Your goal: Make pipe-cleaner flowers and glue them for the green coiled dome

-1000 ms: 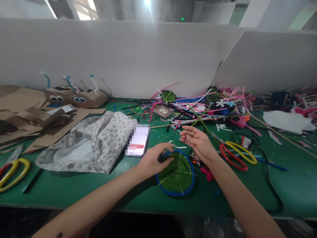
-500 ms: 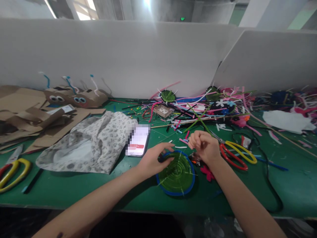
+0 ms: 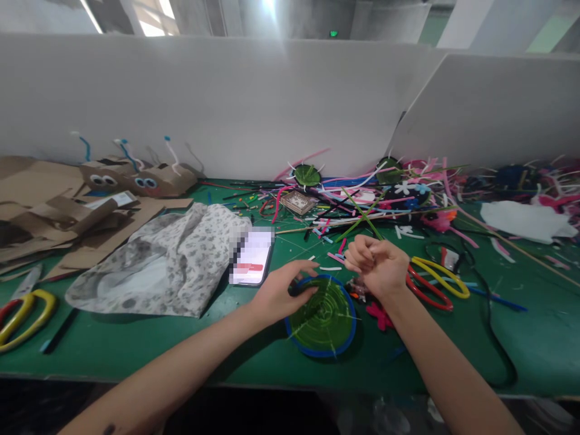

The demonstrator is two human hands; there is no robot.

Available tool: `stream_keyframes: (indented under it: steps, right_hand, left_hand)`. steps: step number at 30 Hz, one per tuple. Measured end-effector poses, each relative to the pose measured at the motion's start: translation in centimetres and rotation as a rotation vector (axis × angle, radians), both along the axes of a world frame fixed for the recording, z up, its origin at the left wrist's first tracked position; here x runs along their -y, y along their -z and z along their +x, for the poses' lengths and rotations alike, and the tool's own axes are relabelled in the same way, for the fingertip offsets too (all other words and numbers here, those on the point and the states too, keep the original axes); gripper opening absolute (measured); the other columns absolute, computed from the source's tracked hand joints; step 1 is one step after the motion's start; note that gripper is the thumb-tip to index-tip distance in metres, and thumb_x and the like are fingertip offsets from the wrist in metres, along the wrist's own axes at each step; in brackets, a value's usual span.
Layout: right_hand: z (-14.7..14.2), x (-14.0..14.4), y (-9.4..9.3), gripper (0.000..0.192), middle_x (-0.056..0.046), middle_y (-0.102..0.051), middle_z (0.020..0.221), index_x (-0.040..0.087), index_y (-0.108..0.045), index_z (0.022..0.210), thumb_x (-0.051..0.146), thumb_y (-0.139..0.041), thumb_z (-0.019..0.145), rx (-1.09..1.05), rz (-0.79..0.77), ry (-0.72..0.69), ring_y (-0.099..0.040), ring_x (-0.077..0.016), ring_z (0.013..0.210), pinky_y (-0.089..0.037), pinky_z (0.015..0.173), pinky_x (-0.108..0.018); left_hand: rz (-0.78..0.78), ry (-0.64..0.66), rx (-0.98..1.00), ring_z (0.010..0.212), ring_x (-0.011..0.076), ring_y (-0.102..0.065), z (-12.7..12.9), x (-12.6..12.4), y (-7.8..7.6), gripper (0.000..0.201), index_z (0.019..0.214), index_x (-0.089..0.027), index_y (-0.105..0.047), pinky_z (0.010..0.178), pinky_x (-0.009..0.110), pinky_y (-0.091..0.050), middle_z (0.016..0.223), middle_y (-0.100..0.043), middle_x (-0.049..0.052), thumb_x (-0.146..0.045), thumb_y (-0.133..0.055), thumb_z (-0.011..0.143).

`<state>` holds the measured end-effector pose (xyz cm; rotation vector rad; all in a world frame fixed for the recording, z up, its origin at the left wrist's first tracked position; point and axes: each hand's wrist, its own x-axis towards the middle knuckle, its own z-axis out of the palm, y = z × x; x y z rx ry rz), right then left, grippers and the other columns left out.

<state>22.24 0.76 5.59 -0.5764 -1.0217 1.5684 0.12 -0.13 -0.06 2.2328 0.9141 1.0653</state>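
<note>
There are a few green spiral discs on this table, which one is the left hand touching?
The large green disc with the blue rim, near the table's front edge. The left hand rests on its left edge. The two smaller discs lie untouched by the back wall.

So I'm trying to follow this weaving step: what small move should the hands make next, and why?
Probably bring the right hand down to the green disc. The left hand rests on the disc's blue rim, pinning it to the green mat, while the right hand is curled shut above and beside it, near the scissors. What it holds, if anything, is hidden.
</note>
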Motion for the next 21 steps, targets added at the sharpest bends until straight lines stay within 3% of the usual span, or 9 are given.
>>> stream_keyframes:
  steps: [8, 21]
  right_hand:
    - [-0.04, 0.07, -0.2, 0.01, 0.004, -0.024, 0.044, 0.02, -0.044, 0.053, 0.024, -0.05, 0.059, -0.007, 0.001, -0.026, -0.019, -0.01, 0.043, -0.018, 0.045, -0.026]
    - [-0.11, 0.27, -0.44, 0.017, 0.006, -0.024, 0.046, 0.022, -0.035, 0.059, 0.025, -0.051, 0.06, -0.01, 0.008, -0.015, -0.015, -0.0097, 0.043, -0.016, 0.046, -0.026]
  left_hand:
    - [-0.006, -0.005, -0.012, 0.087, 0.0159, -0.066, 0.01, 0.06, -0.17, 0.042, 0.122, -0.025, -0.051, 0.073, 0.028, -0.056, 0.101, -0.071, 0.002, -0.023, -0.065, 0.082]
    - [-0.02, -0.007, -0.019, 0.089, 0.0167, -0.067, -0.03, 0.1, -0.22, 0.041, 0.122, -0.025, -0.051, 0.075, 0.029, -0.056, 0.102, -0.071, 0.002, -0.024, -0.064, 0.083]
